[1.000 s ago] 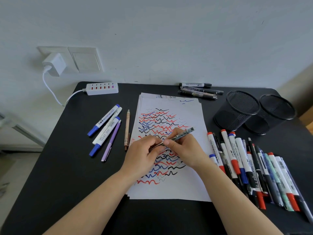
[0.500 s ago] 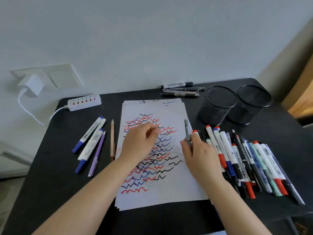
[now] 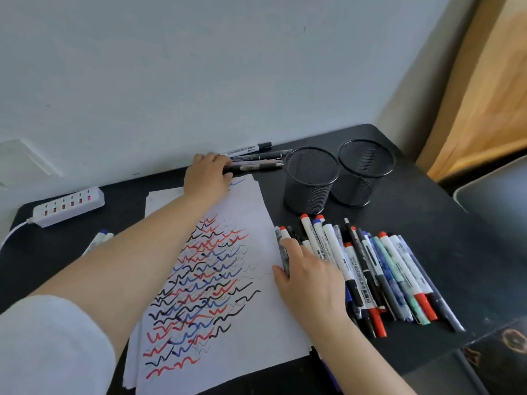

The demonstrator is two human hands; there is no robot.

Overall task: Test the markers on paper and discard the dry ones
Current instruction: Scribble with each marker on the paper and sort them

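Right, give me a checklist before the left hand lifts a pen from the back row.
1. Left hand on the back pens: ok, fingers lie over their ends.
2. One pen singled out: cannot tell, fingers hide the grip.
3. Right hand free: not ok, it rests on the marker pile.
4. Bare paper for a test stroke: ok.
5. Cups clear of the reach: ok, they stand to the right.

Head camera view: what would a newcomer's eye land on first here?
First, the white paper in the middle of the black table, covered in red, blue and black squiggles. Right of it lies a crowded row of markers, with the right hand resting on its near edge. At the back, the left hand reaches a small group of pens beside two mesh cups.
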